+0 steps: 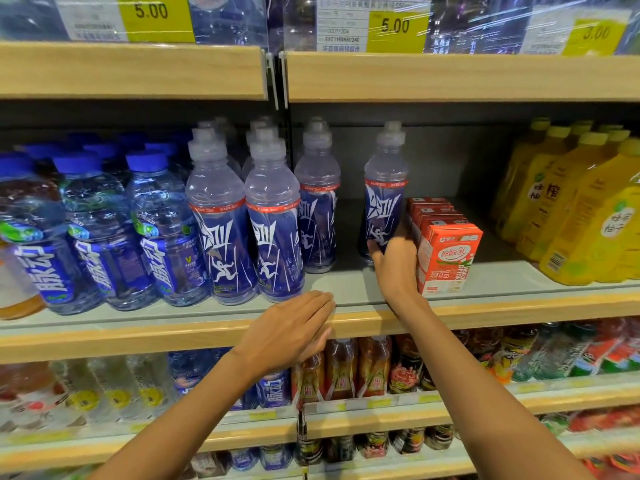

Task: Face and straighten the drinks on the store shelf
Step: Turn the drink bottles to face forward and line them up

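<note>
Both arms are bare from the picture's lower edge up to the fingertips. The left forearm (194, 420) and right forearm (478, 393) are slim and smooth, narrowing to thin wrists. The left hand (291, 327) has long, slender fingers and a smooth back. The right hand (396, 261) looks narrower, its wrist bone slightly raised.

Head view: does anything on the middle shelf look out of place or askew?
Yes. One blue-labelled bottle, gripped low by the right hand, stands apart from its matching row, with bare shelf between, right beside the red cartons. Nothing looks spilled or damaged.
</note>
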`<action>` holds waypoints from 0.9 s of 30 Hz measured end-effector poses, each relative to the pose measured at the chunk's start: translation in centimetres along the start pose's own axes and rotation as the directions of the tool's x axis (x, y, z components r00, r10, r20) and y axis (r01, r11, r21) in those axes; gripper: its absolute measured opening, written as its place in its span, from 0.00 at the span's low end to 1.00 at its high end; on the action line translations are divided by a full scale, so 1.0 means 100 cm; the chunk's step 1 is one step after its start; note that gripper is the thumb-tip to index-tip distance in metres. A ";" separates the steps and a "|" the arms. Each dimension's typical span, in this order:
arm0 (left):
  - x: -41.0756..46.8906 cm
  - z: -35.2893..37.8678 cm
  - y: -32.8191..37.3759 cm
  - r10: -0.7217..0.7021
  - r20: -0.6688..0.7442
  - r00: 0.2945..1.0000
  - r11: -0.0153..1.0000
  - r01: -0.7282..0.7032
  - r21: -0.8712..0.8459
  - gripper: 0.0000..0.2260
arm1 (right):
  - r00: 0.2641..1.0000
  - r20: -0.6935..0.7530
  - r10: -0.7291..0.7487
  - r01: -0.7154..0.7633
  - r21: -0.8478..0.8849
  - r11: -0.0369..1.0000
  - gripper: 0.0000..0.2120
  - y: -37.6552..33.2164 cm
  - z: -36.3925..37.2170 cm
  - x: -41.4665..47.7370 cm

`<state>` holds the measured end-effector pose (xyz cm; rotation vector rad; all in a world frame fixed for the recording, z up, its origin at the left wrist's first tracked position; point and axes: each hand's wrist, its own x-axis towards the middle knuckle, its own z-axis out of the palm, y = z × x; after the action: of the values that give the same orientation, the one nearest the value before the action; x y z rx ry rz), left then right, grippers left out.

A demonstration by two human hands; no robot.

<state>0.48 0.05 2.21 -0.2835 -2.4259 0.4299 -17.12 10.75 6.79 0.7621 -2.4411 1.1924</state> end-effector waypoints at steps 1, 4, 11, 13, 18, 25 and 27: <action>-0.002 0.000 -0.001 0.004 -0.004 1.000 1.000 -0.004 0.003 0.19 | 1.000 -0.028 0.006 -0.005 0.010 1.000 0.15 0.001 -0.002 -0.006; -0.010 0.002 -0.004 0.017 -0.013 1.000 0.999 -0.016 0.030 0.18 | 0.984 -0.161 -0.076 0.099 0.141 0.985 0.17 -0.004 -0.006 -0.031; -0.015 0.006 -0.008 0.092 -0.046 0.995 0.988 -0.086 0.126 0.17 | 0.986 0.156 -0.062 -0.021 0.482 0.876 0.13 -0.043 0.010 -0.016; -0.015 0.008 -0.007 0.104 -0.054 0.993 0.986 -0.095 0.137 0.17 | 0.984 0.169 -0.062 -0.030 0.493 0.869 0.14 -0.052 0.022 -0.006; -0.015 0.007 -0.007 0.110 -0.069 0.992 0.986 -0.100 0.130 0.17 | 0.982 0.175 -0.076 -0.040 0.579 0.814 0.29 -0.060 0.044 0.005; -0.013 0.000 -0.005 0.075 -0.049 0.996 0.992 -0.069 0.105 0.17 | 0.961 0.247 -0.120 -0.060 0.617 0.785 0.27 -0.057 0.049 0.011; -0.011 -0.003 -0.003 0.049 -0.034 0.998 0.995 -0.045 0.088 0.17 | 0.956 0.265 -0.128 -0.065 0.615 0.786 0.26 -0.053 0.043 0.008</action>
<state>1.45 -0.51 1.94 -0.3079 -2.3621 0.5461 -14.88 4.33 7.92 1.2299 -2.2180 2.0437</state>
